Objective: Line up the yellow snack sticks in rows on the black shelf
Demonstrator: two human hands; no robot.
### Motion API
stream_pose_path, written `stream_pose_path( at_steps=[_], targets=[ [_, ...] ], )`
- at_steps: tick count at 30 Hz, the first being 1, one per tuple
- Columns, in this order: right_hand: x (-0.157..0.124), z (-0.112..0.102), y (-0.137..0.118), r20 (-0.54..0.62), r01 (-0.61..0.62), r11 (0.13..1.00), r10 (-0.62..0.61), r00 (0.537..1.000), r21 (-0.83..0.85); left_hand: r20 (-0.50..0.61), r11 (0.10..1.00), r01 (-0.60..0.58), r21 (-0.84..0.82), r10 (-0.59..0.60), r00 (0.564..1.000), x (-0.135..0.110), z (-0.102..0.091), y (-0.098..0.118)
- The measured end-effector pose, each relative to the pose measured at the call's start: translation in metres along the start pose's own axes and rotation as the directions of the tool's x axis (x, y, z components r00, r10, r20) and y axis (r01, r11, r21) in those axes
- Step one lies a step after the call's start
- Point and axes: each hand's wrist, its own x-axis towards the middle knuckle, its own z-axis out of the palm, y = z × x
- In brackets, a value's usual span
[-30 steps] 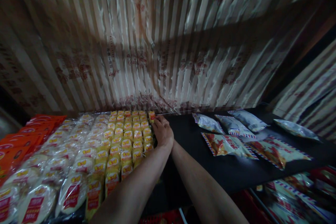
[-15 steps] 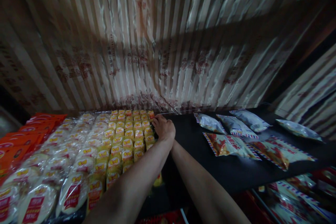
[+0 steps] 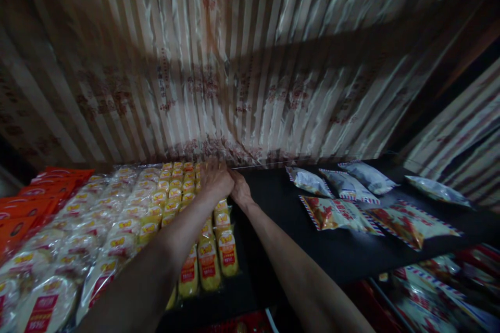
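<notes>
Rows of small yellow wrapped cakes (image 3: 208,263) with red-and-orange labels stand on the black shelf (image 3: 269,250). My left hand (image 3: 216,181) lies over the back of the right-hand yellow rows, its fingers stretched forward and blurred by motion. Close against it, my right hand (image 3: 241,191) is at the right side of the back cakes. The right fingers are partly hidden behind the left hand, so their grip does not show. To the left stand rows of white round cakes (image 3: 50,296) in clear wrappers with red labels.
Orange packets (image 3: 27,218) stand at the far left. Several puffed snack bags (image 3: 336,213) lie on the shelf's right side. Below, at lower right, a red bin (image 3: 367,302) stands near more bags (image 3: 424,291). A striped, crinkled plastic sheet (image 3: 250,62) hangs behind the shelf.
My left hand has moved left from the end of the yellow rows onto their tops. My right hand, earlier mostly hidden behind the left, now shows beside the back cakes.
</notes>
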Motion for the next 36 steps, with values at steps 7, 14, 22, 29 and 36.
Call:
stream_pose_path(
  at_steps=[7, 14, 22, 29, 36],
  targets=[
    [-0.001, 0.003, -0.001, 0.116, -0.086, 0.994, 0.093, 0.989, -0.061, 0.135, 0.999, 0.046, 0.028, -0.05, 0.99, 0.003, -0.003, -0.035],
    [-0.003, 0.005, -0.002, 0.094, -0.068, 0.994, 0.076, 0.993, -0.083, 0.141, 0.999, 0.038, 0.027, -0.042, 0.989, 0.0, 0.001, -0.033],
    [-0.004, 0.009, 0.003, 0.045, 0.016, 0.998, -0.013, 0.999, -0.054, 0.122, 0.999, 0.012, 0.044, -0.017, 0.992, -0.002, 0.007, -0.038],
    [0.0, 0.007, -0.002, -0.005, -0.041, 0.999, 0.041, 0.999, -0.036, 0.146, 0.999, -0.009, 0.038, 0.004, 0.989, -0.003, 0.007, -0.04],
    [0.002, 0.009, -0.001, -0.006, -0.069, 0.997, 0.069, 0.998, -0.04, 0.122, 0.999, -0.025, 0.027, 0.022, 0.992, -0.004, 0.005, -0.04]
  ],
)
